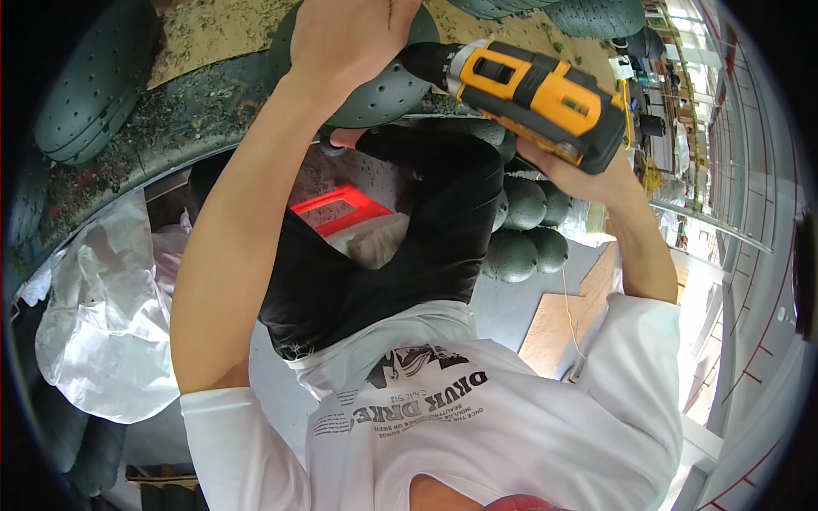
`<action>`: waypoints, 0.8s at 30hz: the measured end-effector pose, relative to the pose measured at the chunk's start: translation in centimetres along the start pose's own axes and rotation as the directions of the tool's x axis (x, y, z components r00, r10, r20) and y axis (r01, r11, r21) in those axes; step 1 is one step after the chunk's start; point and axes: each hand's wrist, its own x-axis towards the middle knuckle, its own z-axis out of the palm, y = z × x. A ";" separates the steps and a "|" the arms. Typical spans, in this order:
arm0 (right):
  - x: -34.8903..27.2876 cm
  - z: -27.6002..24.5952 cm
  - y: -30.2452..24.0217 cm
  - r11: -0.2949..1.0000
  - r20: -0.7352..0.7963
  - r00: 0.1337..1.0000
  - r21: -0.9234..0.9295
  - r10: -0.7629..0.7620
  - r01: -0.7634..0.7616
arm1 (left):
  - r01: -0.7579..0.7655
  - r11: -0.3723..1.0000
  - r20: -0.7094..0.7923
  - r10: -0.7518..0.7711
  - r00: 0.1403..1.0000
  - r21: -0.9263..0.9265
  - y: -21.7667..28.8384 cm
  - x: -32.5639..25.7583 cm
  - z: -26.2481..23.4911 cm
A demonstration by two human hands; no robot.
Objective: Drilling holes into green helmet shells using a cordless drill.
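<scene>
My left hand (349,38) is raised at the top of the view and presses on a dark green dimpled dome-shaped shell (383,94). My right hand (588,175) grips the handle of a yellow and black cordless drill (537,89). The drill's black nose points left and meets the shell just beside my left hand. Whether a bit is in the chuck is hidden. Both forearms rise from my white printed shirt (477,426) at the lower edge.
More green dimpled shells are stacked at the centre right (520,230) and at the upper left (94,85). White plastic bags (102,298) lie at the left. A red frame (341,209) shows behind my black trousers (417,247). A wooden board (554,328) lies on the floor.
</scene>
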 end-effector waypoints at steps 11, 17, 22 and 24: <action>-4.0 -3.6 -0.1 0.835 0.085 0.950 -0.459 -0.300 0.305 | 0.002 1.000 -0.028 -0.003 1.000 -0.027 -0.4 0.0 0.2; -4.8 -4.5 -1.3 0.944 0.037 0.986 -0.287 -0.161 0.165 | 0.038 0.995 -0.060 -0.043 0.997 -0.088 -0.4 -0.4 0.2; -4.7 -5.0 -3.7 0.960 -0.095 0.985 -0.255 -0.144 0.116 | 0.068 0.997 -0.005 -0.068 0.998 -0.037 -0.6 -0.4 -0.1; -5.3 -5.2 -3.8 0.993 -0.177 0.984 -0.113 -0.005 -0.015 | 0.057 0.998 -0.003 -0.057 0.998 -0.042 -0.5 -0.3 0.0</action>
